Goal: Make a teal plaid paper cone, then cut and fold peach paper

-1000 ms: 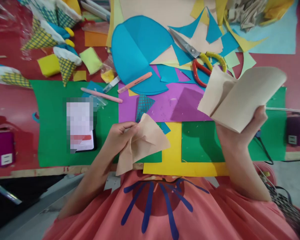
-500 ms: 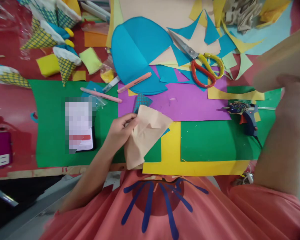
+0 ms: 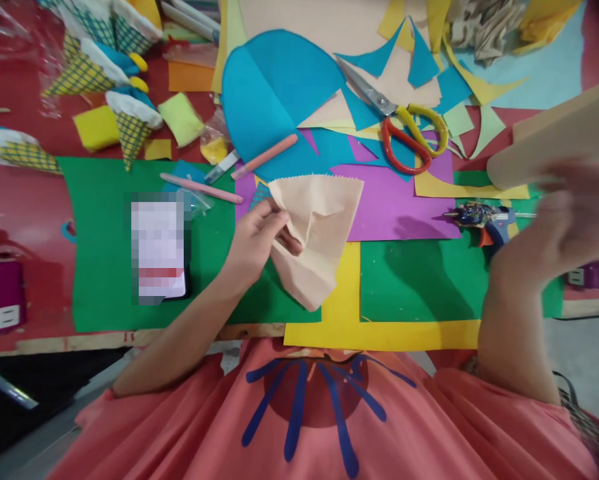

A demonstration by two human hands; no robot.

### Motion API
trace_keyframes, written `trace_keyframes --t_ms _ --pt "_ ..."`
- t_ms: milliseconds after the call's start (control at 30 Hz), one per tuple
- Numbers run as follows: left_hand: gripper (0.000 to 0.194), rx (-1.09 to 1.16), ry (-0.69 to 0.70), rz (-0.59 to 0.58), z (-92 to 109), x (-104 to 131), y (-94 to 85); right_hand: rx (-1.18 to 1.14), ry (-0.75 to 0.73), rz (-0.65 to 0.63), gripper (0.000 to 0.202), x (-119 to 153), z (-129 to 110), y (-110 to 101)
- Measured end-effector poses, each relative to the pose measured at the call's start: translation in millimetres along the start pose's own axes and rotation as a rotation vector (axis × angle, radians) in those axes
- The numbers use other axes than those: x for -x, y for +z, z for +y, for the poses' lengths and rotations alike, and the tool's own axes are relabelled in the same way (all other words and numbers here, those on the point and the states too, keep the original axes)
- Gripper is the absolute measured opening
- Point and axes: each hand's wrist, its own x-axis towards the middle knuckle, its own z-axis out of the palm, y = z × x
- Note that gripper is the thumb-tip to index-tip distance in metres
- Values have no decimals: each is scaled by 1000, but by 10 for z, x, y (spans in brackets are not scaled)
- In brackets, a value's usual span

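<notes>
My left hand (image 3: 266, 233) pinches a beige piece (image 3: 322, 233) with a zigzag top edge, held above the green and yellow sheets. A small teal checked piece (image 3: 260, 195) shows just behind those fingers. At the right, my right hand (image 3: 554, 220) is blurred by motion, and its fingers cannot be made out. Close above it is a large beige roll (image 3: 544, 143). The glue gun (image 3: 499, 223) lies beside this hand, partly covered by it.
Scissors (image 3: 414, 137) with red and yellow handles lie on paper scraps. A blue round sheet (image 3: 274, 100), an orange marker (image 3: 264, 157) and a pink pen (image 3: 202, 189) are nearby. A phone (image 3: 159, 247) is at the left, with checked cones (image 3: 132, 130) behind.
My left hand has moved slightly right and up, and the beige piece has turned with its zigzag edge upward. My right hand has moved left and down, and the roll has shifted.
</notes>
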Motion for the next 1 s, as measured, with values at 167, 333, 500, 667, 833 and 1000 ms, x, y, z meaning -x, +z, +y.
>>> trace_keyframes --t_ms 167,333,500,667,833,1000 --pt "5 359 -323 24 78 7 264 -223 269 -613 44 467 -364 461" --pt "22 647 -489 55 63 100 364 -169 510 -893 39 556 -311 573" --pt "11 651 -481 -38 -80 271 314 -169 539 -820 21 485 -270 538" --pt "37 374 -332 -332 -208 376 -14 -178 620 -735 11 296 -241 443" --pt "47 28 -243 -604 -96 454 -352 -81 648 -926 15 162 -274 472" --pt "40 -270 165 -453 44 456 -192 -86 552 -1258 24 171 -353 614"
